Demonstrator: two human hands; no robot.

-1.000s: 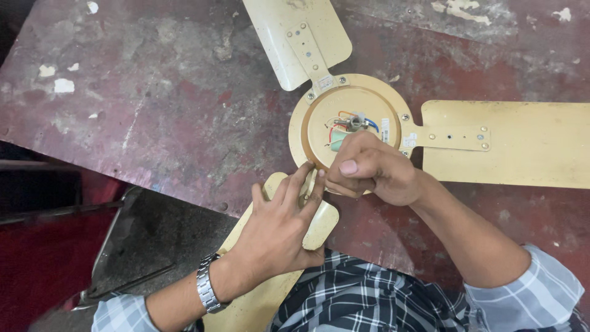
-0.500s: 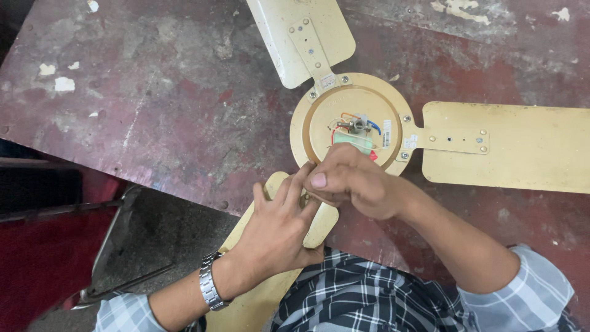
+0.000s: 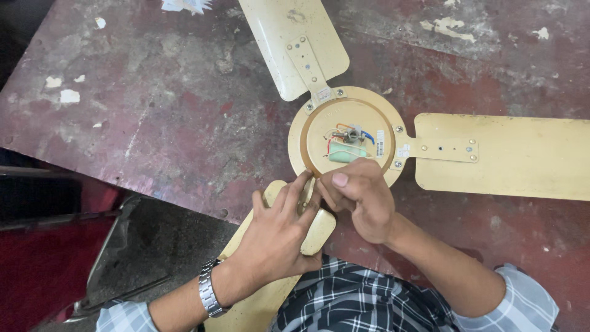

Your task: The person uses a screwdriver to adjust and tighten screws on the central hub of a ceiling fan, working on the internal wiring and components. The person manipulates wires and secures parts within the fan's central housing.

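On the worn red table (image 3: 153, 123), a cream ceiling fan (image 3: 347, 138) lies with its wired hub facing up. The left hand (image 3: 279, 237) presses flat, fingers spread, on the near blade (image 3: 261, 301) where it meets the hub. The right hand (image 3: 359, 197) curls closed at that joint, fingertips pinched. Holding the blade steady this way seems wise while the pinch works squarely. What the fingers pinch is hidden, and the blade's far end is cut off below.
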